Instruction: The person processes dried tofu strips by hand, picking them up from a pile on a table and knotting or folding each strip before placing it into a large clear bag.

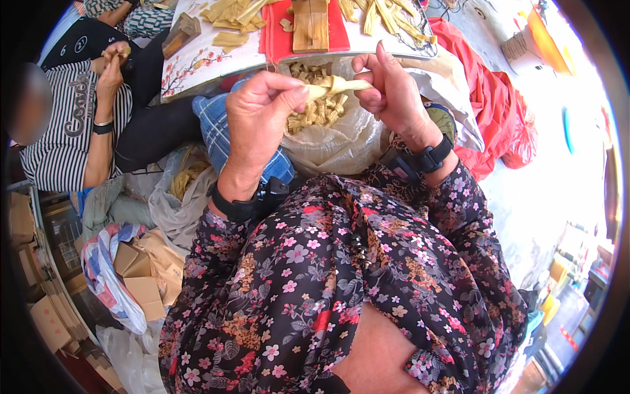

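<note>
Between my two hands stretches a pale yellow, leaf-like strip (334, 86) with a loose knot at its middle. My left hand (263, 111) pinches one end between thumb and fingers. The other end runs into the curled fingers of my right hand (391, 91), whose thumb points up. Below the strip, a whitish woven sack (334, 147) stands with its mouth wide, and many similar knotted pieces (320, 114) lie inside it. My hands partly hide the sack's mouth.
Ahead is a white table (197, 79) bearing loose yellow strips (234, 17), a red cloth (338, 29) and a wooden block (310, 34). At left sits another person (74, 113), hands raised. Red plastic bags (492, 103) lie right; cardboard boxes (142, 290) lie lower left.
</note>
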The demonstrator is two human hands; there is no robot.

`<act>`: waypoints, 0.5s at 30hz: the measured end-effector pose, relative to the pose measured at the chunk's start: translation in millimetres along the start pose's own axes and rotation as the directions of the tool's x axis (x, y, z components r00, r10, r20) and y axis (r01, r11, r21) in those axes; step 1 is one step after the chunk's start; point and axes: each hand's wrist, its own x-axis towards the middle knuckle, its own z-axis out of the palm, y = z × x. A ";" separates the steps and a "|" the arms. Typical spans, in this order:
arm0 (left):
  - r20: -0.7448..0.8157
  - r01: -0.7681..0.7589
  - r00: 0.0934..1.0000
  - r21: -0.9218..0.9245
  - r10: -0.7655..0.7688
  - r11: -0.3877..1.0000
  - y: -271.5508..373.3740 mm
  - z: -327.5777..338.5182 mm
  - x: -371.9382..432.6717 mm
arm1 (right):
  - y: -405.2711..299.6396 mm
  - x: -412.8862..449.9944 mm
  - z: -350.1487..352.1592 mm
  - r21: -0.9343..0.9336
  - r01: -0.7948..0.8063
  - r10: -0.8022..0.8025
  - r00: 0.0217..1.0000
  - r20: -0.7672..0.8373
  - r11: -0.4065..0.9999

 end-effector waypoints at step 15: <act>0.383 -0.322 0.906 0.901 -0.182 0.291 32.9 20.8 6.5 | -6.1 -18.4 33.1 -0.560 0.133 -0.071 0.989 0.131 0.818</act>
